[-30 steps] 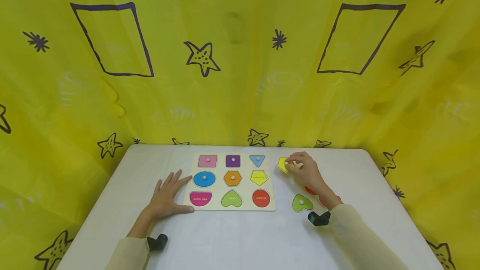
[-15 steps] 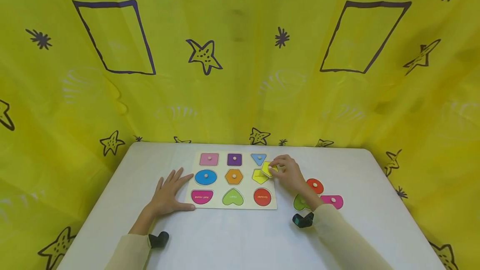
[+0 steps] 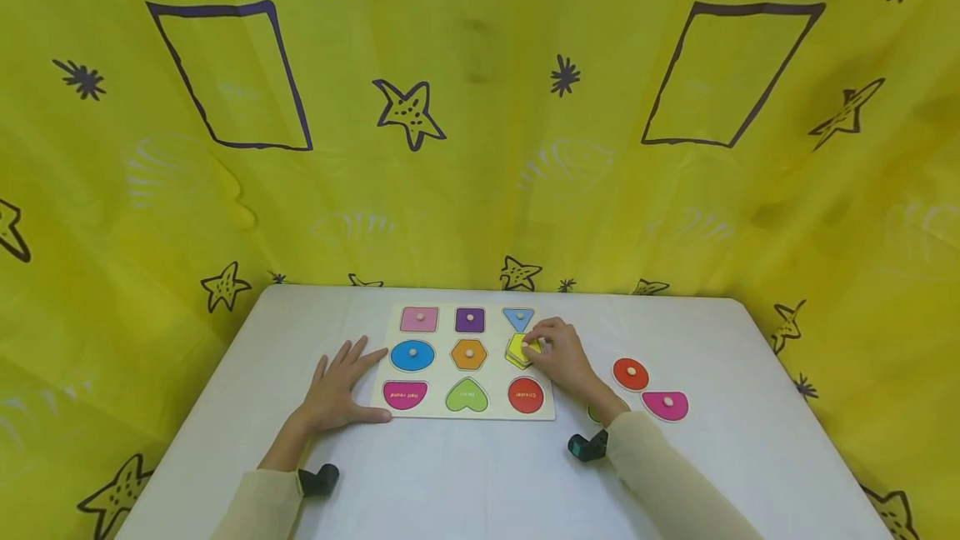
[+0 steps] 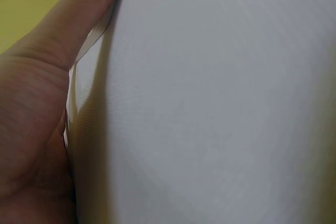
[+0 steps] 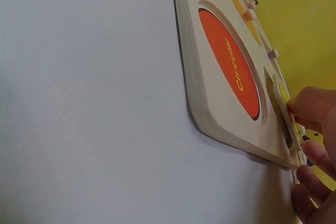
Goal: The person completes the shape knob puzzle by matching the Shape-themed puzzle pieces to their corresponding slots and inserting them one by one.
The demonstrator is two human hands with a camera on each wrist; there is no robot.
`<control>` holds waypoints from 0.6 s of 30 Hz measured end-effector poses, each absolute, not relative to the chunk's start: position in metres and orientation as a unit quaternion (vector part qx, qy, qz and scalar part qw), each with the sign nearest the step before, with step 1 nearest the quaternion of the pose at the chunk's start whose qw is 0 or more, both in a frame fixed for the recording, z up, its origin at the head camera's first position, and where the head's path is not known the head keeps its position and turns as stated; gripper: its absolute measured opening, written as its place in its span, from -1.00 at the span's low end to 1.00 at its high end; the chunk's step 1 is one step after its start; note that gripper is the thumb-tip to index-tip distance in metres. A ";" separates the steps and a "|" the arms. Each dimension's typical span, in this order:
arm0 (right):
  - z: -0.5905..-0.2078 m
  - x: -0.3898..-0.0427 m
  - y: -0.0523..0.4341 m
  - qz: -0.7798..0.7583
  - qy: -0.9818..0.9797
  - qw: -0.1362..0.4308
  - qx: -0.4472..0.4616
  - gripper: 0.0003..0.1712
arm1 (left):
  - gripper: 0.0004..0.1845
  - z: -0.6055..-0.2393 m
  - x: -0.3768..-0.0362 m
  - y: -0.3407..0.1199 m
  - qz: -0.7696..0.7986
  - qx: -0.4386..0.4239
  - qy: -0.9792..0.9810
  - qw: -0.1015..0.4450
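A wooden shape puzzle board (image 3: 441, 411) lies on the white table. My right hand (image 3: 564, 359) pinches the yellow pentagon piece (image 3: 519, 343) by its knob over the pentagon recess. In the right wrist view the pentagon piece (image 5: 287, 109) sits tilted, slightly off its slot. My left hand (image 3: 335, 390) rests spread at the board's left edge, fingers straight, thumb and a fingertip touching the edge. Pink, purple, light blue, blue and orange knobbed pieces sit in the board. Half-round, heart and circle (image 5: 231, 64) recesses show printed bottoms.
Right of the board lie a red circle piece (image 3: 631, 374) and a magenta half-round piece (image 3: 665, 406). A green heart piece (image 3: 593, 414) is mostly hidden behind my right wrist. A yellow patterned curtain (image 3: 480, 190) hangs behind the table (image 3: 450, 482).
My right hand has carried the yellow pentagon piece leftward from beside the board to over its recess, uncovering the red and magenta pieces. My left hand stays at the board's edge.
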State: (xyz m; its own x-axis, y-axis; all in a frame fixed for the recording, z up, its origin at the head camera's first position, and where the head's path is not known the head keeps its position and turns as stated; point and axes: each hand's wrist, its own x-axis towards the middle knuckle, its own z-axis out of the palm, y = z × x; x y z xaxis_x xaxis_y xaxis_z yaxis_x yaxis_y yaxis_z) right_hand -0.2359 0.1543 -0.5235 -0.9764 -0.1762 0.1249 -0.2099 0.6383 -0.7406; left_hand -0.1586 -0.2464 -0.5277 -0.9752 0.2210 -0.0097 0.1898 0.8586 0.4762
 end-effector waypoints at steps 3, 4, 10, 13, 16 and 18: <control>-0.526 -0.236 0.153 0.398 -0.911 0.022 0.103 -0.89 | 0.16 -0.525 -0.158 -0.246 0.241 0.108 0.964 0.033; -0.526 -0.236 0.152 0.395 -0.913 0.024 0.104 -0.90 | 0.16 -0.525 -0.158 -0.246 0.241 0.107 0.964 0.034; -0.523 -0.234 0.150 0.387 -0.916 0.013 0.100 -0.94 | 0.16 -0.521 -0.156 -0.245 0.241 0.108 0.964 0.032; -0.522 -0.233 0.149 0.382 -0.919 0.007 0.101 -0.94 | 0.16 -0.520 -0.155 -0.245 0.243 0.107 0.964 0.032; -0.522 -0.233 0.149 0.376 -0.921 0.007 0.104 -0.93 | 0.16 -0.521 -0.155 -0.245 0.242 0.107 0.964 0.032; -0.523 -0.233 0.149 0.371 -0.922 0.007 0.106 -0.92 | 0.16 -0.521 -0.155 -0.245 0.242 0.108 0.964 0.031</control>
